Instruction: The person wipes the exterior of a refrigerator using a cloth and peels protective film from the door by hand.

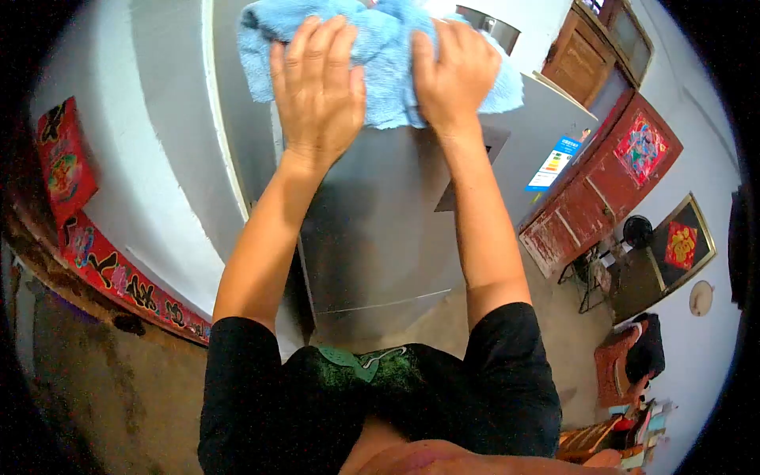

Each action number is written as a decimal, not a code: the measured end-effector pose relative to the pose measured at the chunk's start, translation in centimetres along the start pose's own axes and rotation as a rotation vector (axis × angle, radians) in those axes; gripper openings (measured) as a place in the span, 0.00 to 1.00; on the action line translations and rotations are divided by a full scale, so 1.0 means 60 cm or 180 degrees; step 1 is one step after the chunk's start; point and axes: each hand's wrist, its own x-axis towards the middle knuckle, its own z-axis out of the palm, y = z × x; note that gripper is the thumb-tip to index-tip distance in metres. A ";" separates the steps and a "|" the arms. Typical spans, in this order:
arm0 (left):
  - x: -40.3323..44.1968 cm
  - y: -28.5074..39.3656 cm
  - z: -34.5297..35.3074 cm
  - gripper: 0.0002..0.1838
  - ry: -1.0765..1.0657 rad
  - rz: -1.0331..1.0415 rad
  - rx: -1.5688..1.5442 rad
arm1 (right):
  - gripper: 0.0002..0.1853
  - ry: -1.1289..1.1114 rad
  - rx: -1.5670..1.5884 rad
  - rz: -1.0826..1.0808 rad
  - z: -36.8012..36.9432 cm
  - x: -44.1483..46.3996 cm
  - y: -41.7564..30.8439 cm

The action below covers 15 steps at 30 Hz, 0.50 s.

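Observation:
A light blue cloth [384, 75] is spread over the upper part of a grey refrigerator [372, 229]. My left hand [317, 87] lies flat on the left part of the cloth, fingers stretched out and pointing up. On the right part of the cloth rests my right hand [455, 75], its thumb apart from the other fingers. Both palms face the cloth and are hidden. The cloth looks wrinkled between the two hands and hangs down a little below them.
A metal pot [499, 32] stands behind the cloth at the right. An energy label [552, 164] is on the refrigerator's side. Beyond it are a red door [590, 190] and a black fan [637, 231]. Red banners [127, 281] line the wall at left.

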 end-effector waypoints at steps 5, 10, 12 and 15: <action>-0.023 -0.009 0.015 0.30 0.0532 -0.0138 -0.0336 | 0.13 -0.0380 0.0275 0.0060 0.003 0.052 -0.110; -0.015 0.004 0.010 0.31 0.0737 -0.0216 -0.0451 | 0.12 -0.0165 0.1172 0.0062 0.011 0.061 -0.109; -0.012 0.003 0.007 0.30 0.0497 -0.0101 -0.0303 | 0.12 0.0056 0.1119 0.0072 0.014 0.051 -0.095; 0.000 0.011 0.010 0.29 0.0338 0.0063 -0.0176 | 0.17 0.0425 0.0891 -0.0139 0.039 0.042 -0.072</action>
